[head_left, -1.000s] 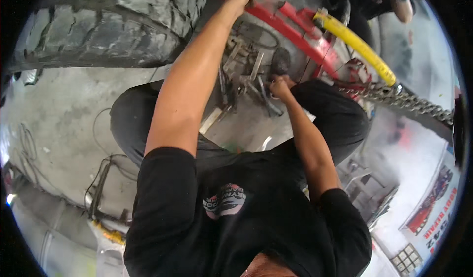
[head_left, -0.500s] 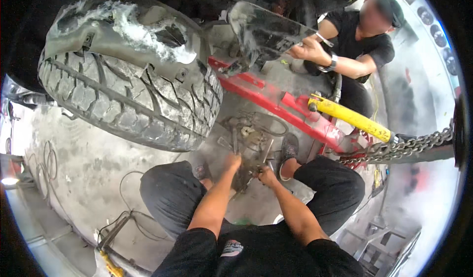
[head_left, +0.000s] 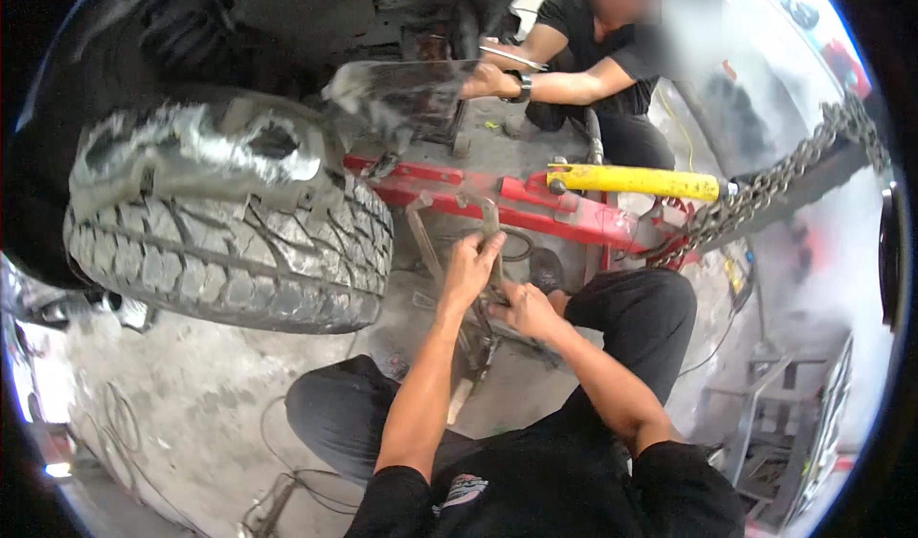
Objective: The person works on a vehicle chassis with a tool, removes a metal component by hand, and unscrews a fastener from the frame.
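I am crouched on a concrete floor beside a big knobbly tyre [head_left: 229,251]. My left hand [head_left: 470,268] is closed around a grey metal bar tool [head_left: 491,215] that rises in front of a red steel frame [head_left: 535,211]. My right hand [head_left: 524,308] grips the lower part of the same metal assembly [head_left: 478,342] just to the right of and below the left hand. The tool's lower end is hidden behind my hands.
A yellow cylinder [head_left: 636,181] lies on the red frame, with a heavy chain [head_left: 765,189] running up to the right. Another person in black crouches behind the frame, hands [head_left: 488,81] on a bent grey panel [head_left: 402,93]. Cables [head_left: 287,490] trail on the floor.
The view has tilted down and back from the tyre. My left arm has come down from its high reach to the metal tool, close to my right hand.
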Motion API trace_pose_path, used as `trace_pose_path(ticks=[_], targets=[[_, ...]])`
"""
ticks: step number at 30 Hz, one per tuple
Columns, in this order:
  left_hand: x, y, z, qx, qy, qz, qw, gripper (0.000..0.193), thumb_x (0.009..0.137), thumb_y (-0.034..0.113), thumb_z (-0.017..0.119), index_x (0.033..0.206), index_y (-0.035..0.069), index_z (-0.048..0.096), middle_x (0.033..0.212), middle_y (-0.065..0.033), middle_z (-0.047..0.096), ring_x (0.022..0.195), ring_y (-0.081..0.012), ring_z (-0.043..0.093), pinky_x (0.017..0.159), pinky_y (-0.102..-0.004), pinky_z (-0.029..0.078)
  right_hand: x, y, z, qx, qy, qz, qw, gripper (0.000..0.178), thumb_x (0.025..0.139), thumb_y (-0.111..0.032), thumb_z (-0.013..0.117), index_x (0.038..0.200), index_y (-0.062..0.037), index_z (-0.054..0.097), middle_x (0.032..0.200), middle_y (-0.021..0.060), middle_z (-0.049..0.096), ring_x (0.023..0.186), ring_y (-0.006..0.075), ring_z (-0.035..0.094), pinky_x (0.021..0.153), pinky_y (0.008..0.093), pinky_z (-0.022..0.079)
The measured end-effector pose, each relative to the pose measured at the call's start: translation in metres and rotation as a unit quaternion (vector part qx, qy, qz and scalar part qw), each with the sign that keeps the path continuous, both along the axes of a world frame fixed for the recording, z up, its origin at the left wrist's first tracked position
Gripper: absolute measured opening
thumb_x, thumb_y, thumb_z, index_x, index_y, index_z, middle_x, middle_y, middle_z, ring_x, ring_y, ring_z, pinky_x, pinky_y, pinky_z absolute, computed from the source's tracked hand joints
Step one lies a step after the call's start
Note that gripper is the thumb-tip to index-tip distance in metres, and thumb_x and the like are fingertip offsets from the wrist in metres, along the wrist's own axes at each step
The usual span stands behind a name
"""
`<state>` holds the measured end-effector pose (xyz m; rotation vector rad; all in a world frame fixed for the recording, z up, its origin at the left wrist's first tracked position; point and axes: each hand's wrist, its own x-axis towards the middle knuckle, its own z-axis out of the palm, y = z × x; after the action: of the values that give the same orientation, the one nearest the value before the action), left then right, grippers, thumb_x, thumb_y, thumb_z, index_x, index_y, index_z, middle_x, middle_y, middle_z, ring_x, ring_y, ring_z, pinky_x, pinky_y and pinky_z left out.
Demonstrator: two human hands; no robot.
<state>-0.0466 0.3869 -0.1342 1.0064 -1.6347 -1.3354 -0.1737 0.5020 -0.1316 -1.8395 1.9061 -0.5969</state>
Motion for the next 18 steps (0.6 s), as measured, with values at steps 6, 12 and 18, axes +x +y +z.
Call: trace_pose_path(ticks=[6, 12, 18], targets=[[0.009, -0.022, 0.05, -0.075, -0.143, -0.045, 0.986, 0.042, 0.097, 0.037, 0.062, 0.102, -0.004, 0.069, 0.082, -0.0237, 0.068, 0.074, -0.0356, 0.065, 0.072, -0.0436, 0.049, -0.006, -0.057, -0.039, 0.189, -0.258, 0.133, 0.938, 0.047, 0.076, -0.023, 0.077, 0.115, 0.0004, 0.065, 0.102, 0.0175, 0.071, 0.093, 0.0291, 0.068, 0.083, 0.0413, 0.052], [-0.007, -0.058, 0.08, -0.22, -0.176, 0.042, 0.958, 0.05, 0.095, 0.044, 0.063, 0.081, -0.004, 0.064, 0.075, -0.0281, 0.063, 0.077, -0.0498, 0.062, 0.067, -0.0542, 0.045, 0.0, -0.102, -0.016, 0.299, -0.564, 0.12, 0.76, 0.046, 0.075, -0.007, 0.072, 0.118, 0.0019, 0.059, 0.095, 0.0074, 0.068, 0.089, 0.0204, 0.068, 0.077, 0.0341, 0.055], [-0.023, -0.085, 0.119, -0.236, -0.23, 0.063, 0.942, 0.045, 0.096, 0.041, 0.065, 0.09, -0.003, 0.068, 0.071, -0.0236, 0.062, 0.064, -0.0416, 0.056, 0.064, -0.0462, 0.045, -0.014, -0.144, 0.018, 0.255, -0.62, 0.197, 0.715, 0.052, 0.077, 0.0, 0.066, 0.127, 0.0027, 0.056, 0.099, 0.0092, 0.066, 0.092, 0.023, 0.069, 0.079, 0.0353, 0.057]])
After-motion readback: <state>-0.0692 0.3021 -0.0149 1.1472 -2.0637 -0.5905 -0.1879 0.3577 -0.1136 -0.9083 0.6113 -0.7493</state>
